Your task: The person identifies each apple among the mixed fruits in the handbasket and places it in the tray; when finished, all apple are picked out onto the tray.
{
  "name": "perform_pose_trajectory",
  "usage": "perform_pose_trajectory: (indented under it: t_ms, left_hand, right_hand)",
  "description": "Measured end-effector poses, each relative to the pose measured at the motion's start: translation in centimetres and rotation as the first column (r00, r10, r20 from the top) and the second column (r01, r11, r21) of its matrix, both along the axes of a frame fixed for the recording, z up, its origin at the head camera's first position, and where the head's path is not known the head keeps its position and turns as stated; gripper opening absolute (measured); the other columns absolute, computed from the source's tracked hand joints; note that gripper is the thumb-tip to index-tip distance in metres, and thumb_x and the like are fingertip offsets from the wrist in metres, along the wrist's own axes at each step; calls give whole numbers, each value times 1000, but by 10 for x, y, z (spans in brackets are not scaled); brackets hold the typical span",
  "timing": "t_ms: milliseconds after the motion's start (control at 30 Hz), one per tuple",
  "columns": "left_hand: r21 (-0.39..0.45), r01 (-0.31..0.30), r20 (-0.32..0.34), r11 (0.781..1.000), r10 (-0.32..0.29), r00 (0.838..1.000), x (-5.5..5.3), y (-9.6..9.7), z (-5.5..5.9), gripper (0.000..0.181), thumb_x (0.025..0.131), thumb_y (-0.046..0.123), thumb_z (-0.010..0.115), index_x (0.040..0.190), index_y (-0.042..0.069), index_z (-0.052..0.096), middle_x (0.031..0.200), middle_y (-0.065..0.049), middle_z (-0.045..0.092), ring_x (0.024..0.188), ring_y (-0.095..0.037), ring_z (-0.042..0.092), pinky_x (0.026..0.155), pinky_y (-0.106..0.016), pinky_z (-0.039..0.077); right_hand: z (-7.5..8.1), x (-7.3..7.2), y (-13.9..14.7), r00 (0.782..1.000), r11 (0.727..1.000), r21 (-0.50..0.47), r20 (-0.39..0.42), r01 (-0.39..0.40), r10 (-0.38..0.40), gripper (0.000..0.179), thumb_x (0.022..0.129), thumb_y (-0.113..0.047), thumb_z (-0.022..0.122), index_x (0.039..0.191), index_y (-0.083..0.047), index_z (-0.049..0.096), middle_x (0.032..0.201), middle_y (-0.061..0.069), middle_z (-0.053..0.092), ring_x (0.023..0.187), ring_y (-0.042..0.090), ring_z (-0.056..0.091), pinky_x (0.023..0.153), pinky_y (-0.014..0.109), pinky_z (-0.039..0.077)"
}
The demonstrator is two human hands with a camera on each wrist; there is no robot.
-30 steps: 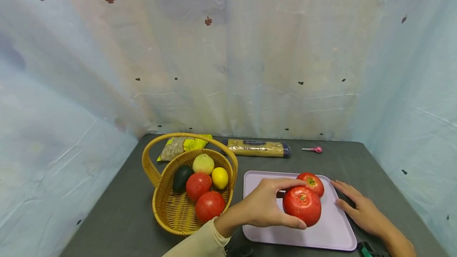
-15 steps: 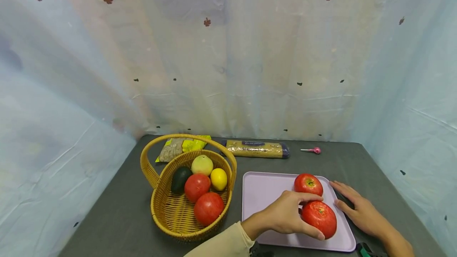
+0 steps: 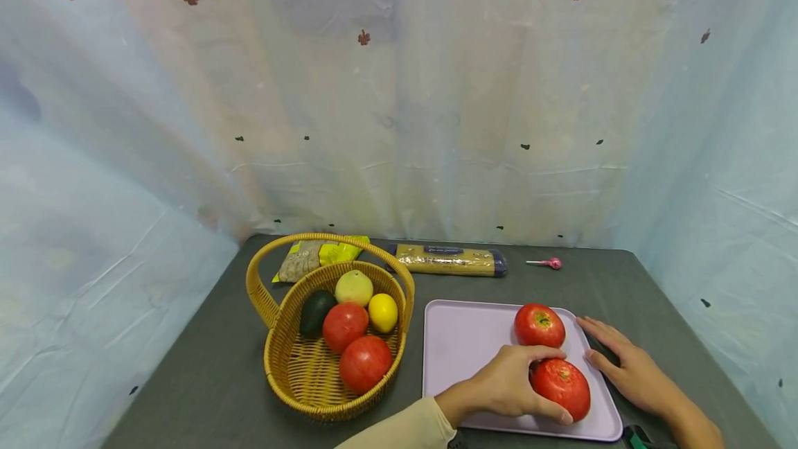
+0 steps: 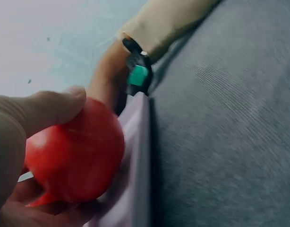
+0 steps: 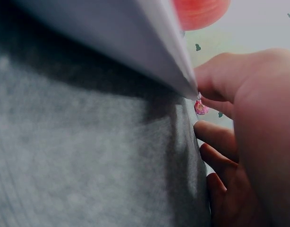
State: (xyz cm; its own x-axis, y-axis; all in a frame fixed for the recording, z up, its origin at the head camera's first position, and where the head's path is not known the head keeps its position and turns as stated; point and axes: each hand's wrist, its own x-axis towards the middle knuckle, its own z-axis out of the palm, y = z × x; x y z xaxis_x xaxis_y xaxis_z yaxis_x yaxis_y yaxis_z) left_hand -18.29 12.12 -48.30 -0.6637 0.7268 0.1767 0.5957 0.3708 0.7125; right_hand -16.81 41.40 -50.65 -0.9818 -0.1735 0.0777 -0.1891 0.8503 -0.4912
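My left hand [image 3: 514, 381] grips a red apple [image 3: 563, 388] at the front right of the lilac tray [image 3: 464, 335]. Thumb and fingers curve round the apple's sides, as the left wrist view also shows; its underside is hidden in the head view. Just behind it on the tray sits another red apple [image 3: 539, 326], its stem hollow facing up. At the tray's right edge lies my right hand [image 3: 632, 374], fingers extended over the dark table. In the right wrist view its thumb [image 5: 216, 80] is right at the tray's rim.
Left of the tray stands a yellow wicker basket [image 3: 269, 355] with an upright handle, holding a lemon [image 3: 383, 312], a pale green fruit, a dark avocado-like one and two red round fruits. Farther back lie a yellow bag [image 3: 305, 258], a spaghetti pack [image 3: 445, 260] and a lollipop [image 3: 551, 263].
My left hand has carried its apple right and toward the near side, lower over the tray, uncovering the rear apple. In the last half second it shifted only slightly. My right hand stays in place.
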Motion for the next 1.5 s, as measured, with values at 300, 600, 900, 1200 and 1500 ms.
perform_pose_trajectory:
  t_ms: [300, 600, 900, 1200, 1500]
  left_hand:
    - [-103, -75, -173, 992, 57, 983, 8, 6, -4, 85, 80, 52, 98, 153, 28, 62, 148, 17, 66, 130, 1, 59, 108, -22, 49]
    - [-101, -89, -157, 991, 73, 985, 8, -1, 6, 88, 79, 55, 97, 154, 27, 62, 145, 18, 67, 119, 0, 61, 100, -18, 51]
    - [109, 13, -113, 994, 0, 994, 6, -31, 36, 76, 88, 40, 95, 153, 18, 63, 144, 10, 72, 125, 2, 68, 104, -9, 50]
    - [395, 92, -77, 914, -67, 995, 19, -99, 59, 71, 86, 17, 96, 150, 16, 65, 151, 4, 69, 134, -6, 67, 114, -24, 53]
    - [441, -9, 163, 897, -70, 984, 24, -198, 68, 70, 91, 18, 92, 154, 15, 63, 154, -2, 67, 139, -20, 67, 118, -37, 53]
  right_hand:
    - [0, 1, 0, 1000, 1000, -7, 7, 2, -1, 66, 107, -35, 69, 163, -7, 49, 161, 34, 49, 143, 62, 47, 101, 88, 41]
    - [-2, -1, -1, 1000, 1000, -8, -15, -6, 6, 64, 107, -35, 69, 162, -8, 51, 161, 33, 50, 143, 61, 48, 102, 89, 40]
    - [-1, -3, 0, 999, 1000, 8, 35, 11, -12, 68, 108, -39, 69, 164, -8, 48, 162, 34, 48, 143, 62, 46, 101, 89, 41]
    - [-2, -3, 4, 998, 1000, 11, 62, 15, -16, 70, 107, -41, 68, 165, -6, 46, 162, 36, 46, 143, 64, 45, 100, 89, 42]
    - [0, -3, 2, 997, 1000, 11, 72, 15, -16, 71, 107, -41, 68, 165, -6, 46, 162, 36, 46, 143, 64, 44, 100, 89, 42]
